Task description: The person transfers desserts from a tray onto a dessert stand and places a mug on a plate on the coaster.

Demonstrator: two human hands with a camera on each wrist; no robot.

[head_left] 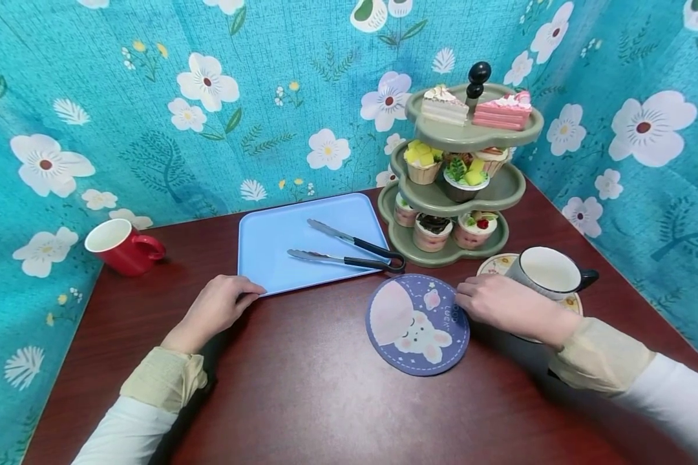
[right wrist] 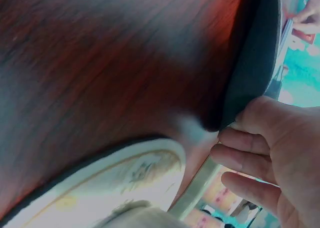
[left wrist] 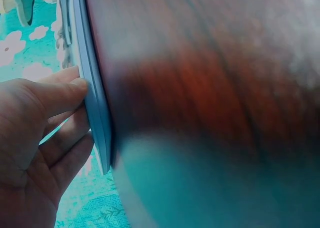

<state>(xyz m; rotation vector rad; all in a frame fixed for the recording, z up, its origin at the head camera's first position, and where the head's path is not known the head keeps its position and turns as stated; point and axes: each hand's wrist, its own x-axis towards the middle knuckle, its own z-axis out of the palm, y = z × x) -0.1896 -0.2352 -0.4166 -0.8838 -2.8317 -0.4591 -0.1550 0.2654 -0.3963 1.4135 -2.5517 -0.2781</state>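
Observation:
A light blue tray (head_left: 267, 252) lies at the back middle of the table, with black-handled metal tongs (head_left: 372, 253) resting across it. My left hand (head_left: 223, 302) holds its near left corner; in the left wrist view the thumb (left wrist: 75, 90) presses on the tray's rim (left wrist: 96, 102). Right of the tray is a round purple mat (head_left: 421, 352) with a bunny picture. My right hand (head_left: 512, 307) pinches its right edge. From the right wrist, the mat's dark underside (right wrist: 250, 72) shows, the edge raised off the table. Beside that hand stands a white cup (head_left: 549, 271) on a patterned saucer (right wrist: 145, 173).
A green three-tier stand (head_left: 442, 255) at the back right bears cake slices (head_left: 503, 113) and several cupcakes (head_left: 433, 232). A red mug (head_left: 125, 248) stands at the back left. Blue floral cloth (head_left: 291, 116) hangs behind and along the sides of the dark wooden table (head_left: 302, 387).

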